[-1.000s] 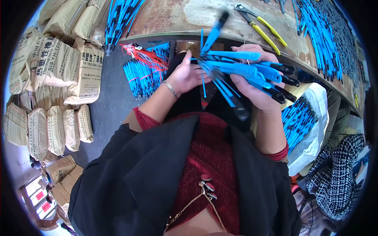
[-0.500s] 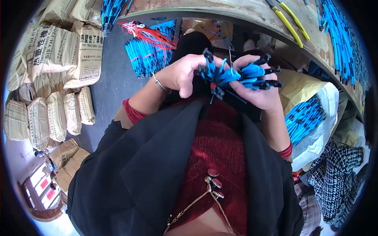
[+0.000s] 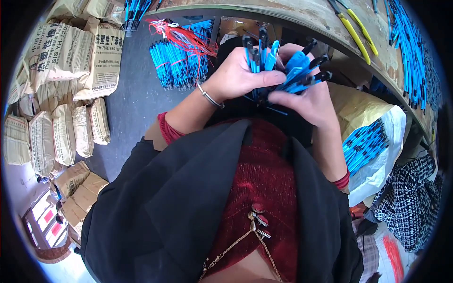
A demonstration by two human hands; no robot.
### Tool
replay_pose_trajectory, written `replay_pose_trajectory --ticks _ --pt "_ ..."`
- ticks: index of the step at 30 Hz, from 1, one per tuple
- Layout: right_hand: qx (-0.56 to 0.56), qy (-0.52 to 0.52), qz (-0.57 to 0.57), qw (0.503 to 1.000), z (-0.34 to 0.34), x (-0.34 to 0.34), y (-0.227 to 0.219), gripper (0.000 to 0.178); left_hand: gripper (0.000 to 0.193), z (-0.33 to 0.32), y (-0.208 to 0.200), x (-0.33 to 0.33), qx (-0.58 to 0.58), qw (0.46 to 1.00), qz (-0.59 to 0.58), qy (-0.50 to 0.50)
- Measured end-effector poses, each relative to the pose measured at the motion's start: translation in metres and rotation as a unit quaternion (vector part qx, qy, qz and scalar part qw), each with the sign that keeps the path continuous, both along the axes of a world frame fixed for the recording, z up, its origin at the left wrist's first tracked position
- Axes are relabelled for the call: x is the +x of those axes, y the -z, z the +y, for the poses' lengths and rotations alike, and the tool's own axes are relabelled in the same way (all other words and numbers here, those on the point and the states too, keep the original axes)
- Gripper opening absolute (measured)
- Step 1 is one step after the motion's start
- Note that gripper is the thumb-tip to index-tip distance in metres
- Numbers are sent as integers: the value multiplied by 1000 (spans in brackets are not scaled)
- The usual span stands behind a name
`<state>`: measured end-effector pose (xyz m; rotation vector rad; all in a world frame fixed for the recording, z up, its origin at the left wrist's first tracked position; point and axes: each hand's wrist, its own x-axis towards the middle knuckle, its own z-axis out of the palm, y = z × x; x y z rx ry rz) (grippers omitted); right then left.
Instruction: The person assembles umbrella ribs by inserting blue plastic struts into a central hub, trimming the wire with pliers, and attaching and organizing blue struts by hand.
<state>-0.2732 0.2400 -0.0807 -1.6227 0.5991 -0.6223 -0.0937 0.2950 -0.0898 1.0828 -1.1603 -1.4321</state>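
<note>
Blue strips with black ends (image 3: 296, 62), one loose bunch; held upright and fanned in both hands, just on the person's side of the tabletop (image 3: 302, 16); left hand (image 3: 240, 79), narrow, curled about the left part of the bunch, thumb laid straight across the front toward the right, fingers mostly hidden; right hand (image 3: 312, 103), narrow, closed round the right part, thumb pointing left below the other thumb, fingers largely behind the strips; both wrists turned inward, forearms angled up toward the tabletop; bracelet (image 3: 211, 99), on the left wrist; yellow-handled pliers (image 3: 355, 38), on the tabletop; loose blue pile (image 3: 409, 61), on the tabletop's right part; tied blue bundles (image 3: 175, 66), on the floor, left of centre below the tabletop's near edge, red strands (image 3: 186, 38) over them; pale sack (image 3: 395, 123), containing more blue pieces, below the tabletop's right side.
</note>
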Motion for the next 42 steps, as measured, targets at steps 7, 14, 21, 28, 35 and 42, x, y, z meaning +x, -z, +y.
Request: replay_pose_trajectory --ticks 7,14,21,28,35,42 --pt "148 -38 -206 966 -22 -16 47 126 19 11 11 26 4 986 165 11" --pt "160 -118 -122 972 7 12 65 124 12 8 3 14 15 983 161 -84" --pt "225 -9 -74 972 1 -5 63 80 11 -2 -8 -3 -37 999 -33 2" --pt "139 -153 -51 977 -4 -7 48 28 15 -4 8 -2 -103 985 76 115" --pt "230 69 -103 965 18 2 62 15 16 -3 -2 1 22 995 91 29" --pt "162 231 -68 957 45 8 46 15 8 1 -12 -10 23 995 12 -98"
